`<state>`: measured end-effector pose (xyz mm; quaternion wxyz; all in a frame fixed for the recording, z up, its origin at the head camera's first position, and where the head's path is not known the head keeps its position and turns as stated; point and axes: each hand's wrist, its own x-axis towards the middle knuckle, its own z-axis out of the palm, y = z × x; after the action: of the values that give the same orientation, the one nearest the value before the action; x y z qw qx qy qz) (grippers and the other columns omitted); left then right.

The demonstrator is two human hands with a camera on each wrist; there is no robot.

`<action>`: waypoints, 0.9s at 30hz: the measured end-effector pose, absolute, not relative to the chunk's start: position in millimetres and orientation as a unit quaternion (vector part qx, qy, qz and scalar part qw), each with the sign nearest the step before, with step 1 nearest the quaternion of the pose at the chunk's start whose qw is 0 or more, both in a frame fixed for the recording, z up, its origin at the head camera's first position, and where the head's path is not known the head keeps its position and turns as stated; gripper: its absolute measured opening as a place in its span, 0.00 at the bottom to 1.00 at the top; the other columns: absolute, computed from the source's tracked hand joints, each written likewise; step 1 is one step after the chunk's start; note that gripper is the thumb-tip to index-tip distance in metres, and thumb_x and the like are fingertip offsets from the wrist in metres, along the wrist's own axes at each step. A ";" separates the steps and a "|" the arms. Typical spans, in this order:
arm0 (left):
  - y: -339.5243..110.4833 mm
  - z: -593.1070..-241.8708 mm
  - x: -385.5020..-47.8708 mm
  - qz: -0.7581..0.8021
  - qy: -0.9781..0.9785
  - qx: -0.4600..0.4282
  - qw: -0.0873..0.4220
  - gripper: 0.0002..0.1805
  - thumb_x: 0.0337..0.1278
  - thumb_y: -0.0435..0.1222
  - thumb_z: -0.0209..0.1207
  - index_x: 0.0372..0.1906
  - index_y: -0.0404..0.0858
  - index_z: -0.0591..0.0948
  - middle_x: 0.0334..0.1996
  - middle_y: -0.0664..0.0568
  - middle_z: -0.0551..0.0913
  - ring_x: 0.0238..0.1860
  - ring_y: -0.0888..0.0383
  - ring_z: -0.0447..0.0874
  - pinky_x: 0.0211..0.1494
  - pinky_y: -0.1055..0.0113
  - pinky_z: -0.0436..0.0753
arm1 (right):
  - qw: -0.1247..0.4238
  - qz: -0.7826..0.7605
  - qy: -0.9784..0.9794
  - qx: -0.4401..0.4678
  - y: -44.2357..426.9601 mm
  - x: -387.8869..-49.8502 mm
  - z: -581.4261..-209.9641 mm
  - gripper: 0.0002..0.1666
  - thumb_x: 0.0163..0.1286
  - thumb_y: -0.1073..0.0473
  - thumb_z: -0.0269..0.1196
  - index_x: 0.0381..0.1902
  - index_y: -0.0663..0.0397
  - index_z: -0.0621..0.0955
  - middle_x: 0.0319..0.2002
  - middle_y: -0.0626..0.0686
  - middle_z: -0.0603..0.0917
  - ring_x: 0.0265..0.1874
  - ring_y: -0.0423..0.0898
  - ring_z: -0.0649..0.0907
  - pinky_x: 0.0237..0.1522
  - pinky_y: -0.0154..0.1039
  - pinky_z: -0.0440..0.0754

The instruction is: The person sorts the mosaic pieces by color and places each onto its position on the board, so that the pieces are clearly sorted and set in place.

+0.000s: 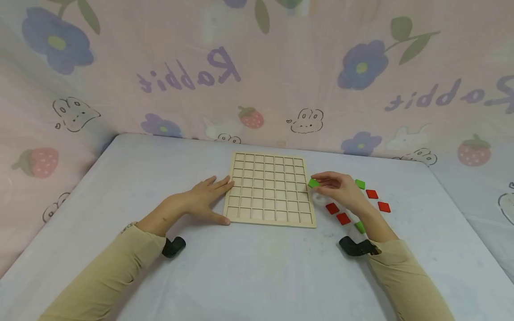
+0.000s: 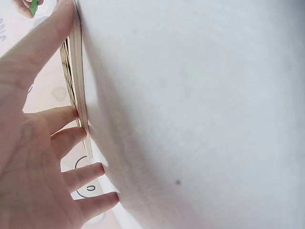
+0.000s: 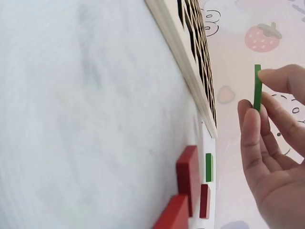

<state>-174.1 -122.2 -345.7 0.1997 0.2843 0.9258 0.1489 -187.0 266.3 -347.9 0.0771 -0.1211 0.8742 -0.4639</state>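
Observation:
A pale wooden grid board [image 1: 270, 222] with square cells lies flat in the middle of the table. My left hand [image 1: 205, 200] is spread along its left side, thumb and some fingertips touching the frame's edge. Beyond the board's right edge, my right hand [image 1: 341, 187] pinches a green square tile [image 1: 313, 183] between thumb and fingers. In the right wrist view that green tile [image 3: 258, 88] is seen edge-on, held above the table. Around the right hand lie red tiles [image 1: 332, 208] and further green tiles [image 1: 360, 184]; one green tile [image 1: 360, 227] is partly hidden by the wrist.
More red tiles [image 1: 384, 207] lie on the right of the white-covered table [image 1: 257, 272]. Behind the table hangs a pink patterned curtain [image 1: 273, 76]. A black strap piece [image 1: 355, 246] sticks out at the right wrist, and another [image 1: 174, 247] at the left.

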 end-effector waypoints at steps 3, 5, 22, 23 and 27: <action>-122.5 -344.8 -173.9 0.149 0.926 0.285 0.199 0.56 0.49 0.58 0.65 0.76 0.37 0.50 0.77 0.43 0.44 0.74 0.32 0.38 0.73 0.37 0.45 | 0.079 -0.465 0.874 -0.120 262.9 -188.3 -347.8 0.25 0.65 0.56 0.66 0.58 0.57 0.78 0.55 0.59 0.80 0.45 0.35 0.80 0.44 0.26 0.80; -122.4 -344.8 -173.9 0.149 0.926 0.283 0.200 0.56 0.49 0.58 0.65 0.76 0.38 0.50 0.77 0.43 0.44 0.75 0.32 0.38 0.73 0.37 0.45 | 0.080 -0.463 0.875 -0.119 260.3 -189.1 -347.7 0.25 0.65 0.55 0.66 0.58 0.57 0.78 0.55 0.58 0.81 0.45 0.36 0.80 0.44 0.26 0.79; -121.7 -345.8 -175.3 0.141 0.927 0.277 0.211 0.58 0.49 0.60 0.64 0.77 0.42 0.47 0.78 0.48 0.40 0.76 0.36 0.34 0.74 0.39 0.42 | 0.089 -0.458 0.876 -0.123 235.3 -198.0 -350.7 0.24 0.64 0.55 0.67 0.56 0.55 0.79 0.54 0.57 0.81 0.46 0.39 0.81 0.46 0.27 0.78; -121.9 -345.5 -175.2 0.141 0.927 0.275 0.212 0.57 0.49 0.60 0.65 0.77 0.42 0.47 0.78 0.48 0.40 0.76 0.36 0.33 0.75 0.40 0.42 | 0.088 -0.459 0.875 -0.124 233.7 -198.4 -350.5 0.24 0.64 0.56 0.67 0.56 0.56 0.79 0.54 0.57 0.81 0.46 0.40 0.81 0.46 0.27 0.79; -122.0 -345.3 -174.9 0.140 0.927 0.275 0.214 0.57 0.49 0.60 0.64 0.77 0.42 0.47 0.78 0.49 0.39 0.76 0.37 0.33 0.75 0.40 0.42 | 0.088 -0.460 0.873 -0.134 227.9 -199.9 -349.5 0.23 0.64 0.57 0.66 0.57 0.57 0.79 0.54 0.57 0.81 0.47 0.41 0.81 0.47 0.27 0.79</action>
<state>-174.9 -122.0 -345.3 0.2138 0.2751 0.9269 0.1397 -199.9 227.9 -349.5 0.0876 -0.1343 0.8735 -0.4597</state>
